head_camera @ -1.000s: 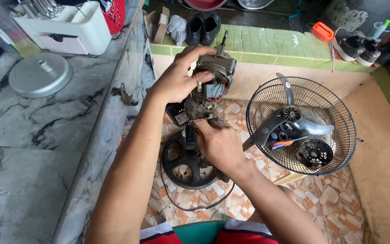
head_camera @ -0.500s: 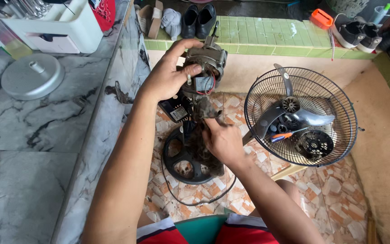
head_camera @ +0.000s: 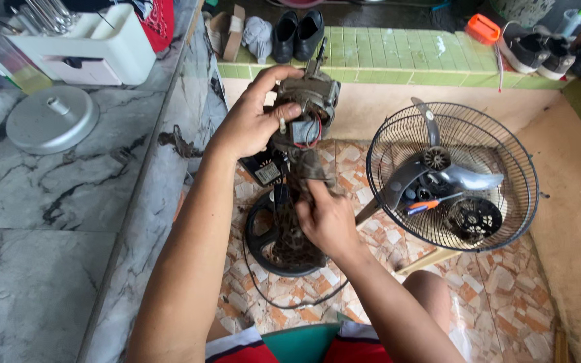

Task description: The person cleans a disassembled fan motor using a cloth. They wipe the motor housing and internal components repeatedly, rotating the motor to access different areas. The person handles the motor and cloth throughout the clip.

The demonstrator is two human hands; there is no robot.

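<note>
Grimy grey metal marks the fan motor, which is held up over the tiled floor — gripped from the left side and top by the left hand, fingers curled around the housing. Red and black wires are exposed on its near face, with a small dark box hanging just below. The right hand is closed in a pinch on the dusty neck beneath the motor, just above the round black base, from which a black cord trails across the tiles.

Disassembly appears well advanced: the wire guard has been laid on the floor to the right, well apart from the motor, and the grey blade, a black round cover and an orange-handled screwdriver are resting inside it. The motor is stripped of its shell — yet it is judged still joined to the stand, so separation or cleaning seems to remain. A marble tabletop with a round metal lid is seen at left.
</note>
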